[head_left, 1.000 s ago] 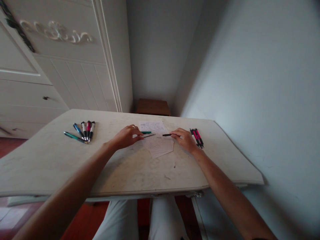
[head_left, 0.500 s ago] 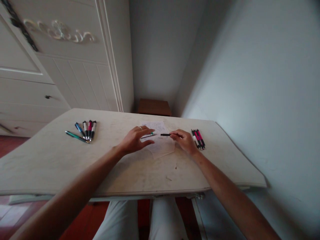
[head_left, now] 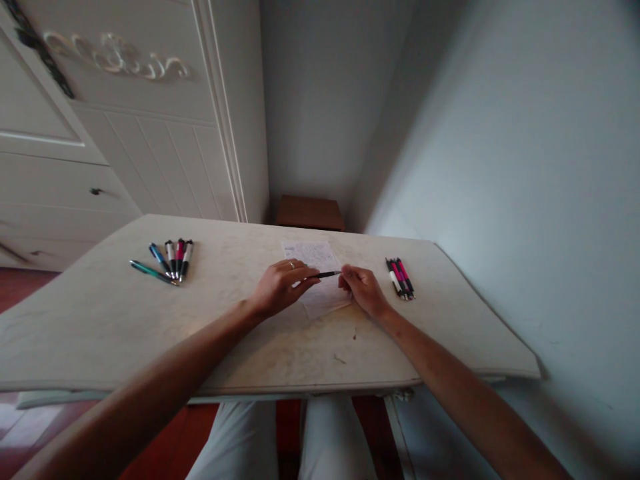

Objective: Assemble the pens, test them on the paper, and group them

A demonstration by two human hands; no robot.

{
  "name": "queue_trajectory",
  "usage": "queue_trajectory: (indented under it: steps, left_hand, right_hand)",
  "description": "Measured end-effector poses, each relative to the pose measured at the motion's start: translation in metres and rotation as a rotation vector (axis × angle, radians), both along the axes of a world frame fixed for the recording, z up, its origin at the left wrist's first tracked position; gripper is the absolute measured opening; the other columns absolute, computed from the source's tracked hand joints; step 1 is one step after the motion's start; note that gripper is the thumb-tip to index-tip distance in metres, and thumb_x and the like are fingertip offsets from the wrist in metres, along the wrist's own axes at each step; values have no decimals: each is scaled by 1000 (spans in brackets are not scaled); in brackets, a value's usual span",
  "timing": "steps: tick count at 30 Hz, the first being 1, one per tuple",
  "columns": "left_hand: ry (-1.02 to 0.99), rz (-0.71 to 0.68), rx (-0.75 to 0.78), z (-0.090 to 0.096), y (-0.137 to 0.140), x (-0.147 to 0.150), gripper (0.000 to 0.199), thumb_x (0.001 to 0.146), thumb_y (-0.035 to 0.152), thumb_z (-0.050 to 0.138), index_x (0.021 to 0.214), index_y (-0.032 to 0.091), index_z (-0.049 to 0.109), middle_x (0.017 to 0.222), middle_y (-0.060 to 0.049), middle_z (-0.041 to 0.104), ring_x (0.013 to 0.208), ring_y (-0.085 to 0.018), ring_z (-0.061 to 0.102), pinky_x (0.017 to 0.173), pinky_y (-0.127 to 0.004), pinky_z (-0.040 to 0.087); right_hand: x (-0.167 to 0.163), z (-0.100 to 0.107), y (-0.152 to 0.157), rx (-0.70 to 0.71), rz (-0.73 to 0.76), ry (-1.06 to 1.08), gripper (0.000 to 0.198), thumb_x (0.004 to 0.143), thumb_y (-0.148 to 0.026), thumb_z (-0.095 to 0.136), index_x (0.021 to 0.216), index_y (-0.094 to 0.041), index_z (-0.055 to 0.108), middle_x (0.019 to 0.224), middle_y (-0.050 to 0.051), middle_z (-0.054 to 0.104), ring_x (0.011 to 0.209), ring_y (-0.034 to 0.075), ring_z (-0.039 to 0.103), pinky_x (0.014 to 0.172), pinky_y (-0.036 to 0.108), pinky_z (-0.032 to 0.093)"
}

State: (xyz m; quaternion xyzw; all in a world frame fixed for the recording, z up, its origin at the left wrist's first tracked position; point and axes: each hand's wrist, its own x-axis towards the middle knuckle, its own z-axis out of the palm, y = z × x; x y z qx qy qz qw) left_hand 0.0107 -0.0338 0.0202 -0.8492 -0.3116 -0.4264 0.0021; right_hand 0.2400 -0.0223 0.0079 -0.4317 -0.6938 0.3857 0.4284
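A slim black pen (head_left: pixel 327 274), perhaps only part of one, spans the gap between my hands above a sheet of paper. My left hand (head_left: pixel 284 287) pinches its left end between thumb and fingers, with a ring on one finger. At the narrower right end, the thumb and curled fingers of my right hand (head_left: pixel 365 290) are closed on it. Printed or written marks cover the paper (head_left: pixel 313 251), which lies flat under both hands. My fingers hide the pen's two ends, and the green piece seen earlier is out of sight.
Several pens (head_left: pixel 173 259) fan out on the left of the white table (head_left: pixel 240 360). To the right lies a row of pink, white and black pens (head_left: pixel 400 278). Small crumbs (head_left: pixel 340 359) sit near the front edge. A wall (head_left: pixel 525 200) borders the right side, a white cabinet (head_left: pixel 165 153) the left.
My left hand has gone from spread fingers over a thin dark piece to a pinch. The black piece in my right hand now reaches my left fingers, and both hands hold it.
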Motion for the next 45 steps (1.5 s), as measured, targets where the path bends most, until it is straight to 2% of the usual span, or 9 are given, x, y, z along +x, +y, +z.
queue_trajectory:
  steps: [5, 12, 23, 30, 36, 39, 42, 45]
  left_hand:
    - [-24, -34, 83, 1, 0, 3, 17, 92, 28, 60, 98, 16, 71, 83, -6, 73, 75, -15, 67, 69, -26, 53]
    - [-26, -61, 102, -2, -1, 4, 15, 90, 26, 62, 98, 17, 71, 81, -6, 73, 73, -15, 68, 68, -26, 54]
    - [-52, -108, 79, -5, 1, 3, 12, 89, 23, 64, 96, 17, 71, 78, -5, 73, 70, -14, 67, 67, -26, 52]
    - [-73, -99, 21, -11, 3, 3, 14, 90, 24, 62, 96, 17, 72, 78, -7, 72, 72, -15, 67, 67, -26, 52]
    - [-112, -93, -14, -10, 0, 3, 12, 89, 24, 63, 93, 17, 73, 77, -6, 72, 68, -15, 67, 64, -26, 52]
    - [-142, -95, -13, -8, -1, 5, 13, 89, 25, 63, 92, 16, 72, 75, -6, 71, 67, -15, 66, 64, -26, 52]
    - [-144, -69, 50, -7, -1, 8, 13, 90, 24, 62, 93, 16, 71, 76, -7, 70, 69, -15, 65, 65, -26, 52]
    - [-74, -55, 132, -3, -2, 12, 12, 91, 20, 60, 95, 15, 70, 77, -7, 69, 71, -15, 63, 67, -27, 52]
  right_hand:
    - [-1, 2, -1, -16, -44, 7, 57, 88, -66, 45, 60, -17, 56, 54, 0, 49, 52, 12, 46, 51, 25, 35]
    - [-5, 10, -7, 2, 18, 46, 50, 88, -62, 49, 70, -17, 60, 65, 2, 58, 59, 13, 50, 57, 25, 40]
    - [0, 12, -7, 198, 74, -52, 43, 94, -51, 48, 73, -17, 64, 73, 3, 61, 70, 15, 56, 69, 28, 42]
    - [0, 15, -9, 319, 81, -98, 41, 96, -48, 46, 74, -18, 63, 74, 4, 60, 73, 16, 58, 71, 29, 43]
    - [-1, 18, -12, 427, 99, -129, 39, 97, -46, 44, 75, -19, 62, 74, 4, 59, 73, 16, 57, 71, 29, 43]
    - [-2, 14, -11, 359, 81, -106, 40, 95, -49, 46, 74, -19, 62, 74, 4, 59, 74, 16, 56, 72, 29, 43]
    - [-7, 9, -9, 123, 31, -6, 46, 92, -56, 47, 69, -18, 60, 67, 2, 57, 64, 14, 53, 63, 27, 41]
    - [-14, 6, -8, -119, -28, 104, 55, 88, -65, 45, 62, -18, 56, 56, -1, 50, 51, 11, 44, 51, 25, 35]
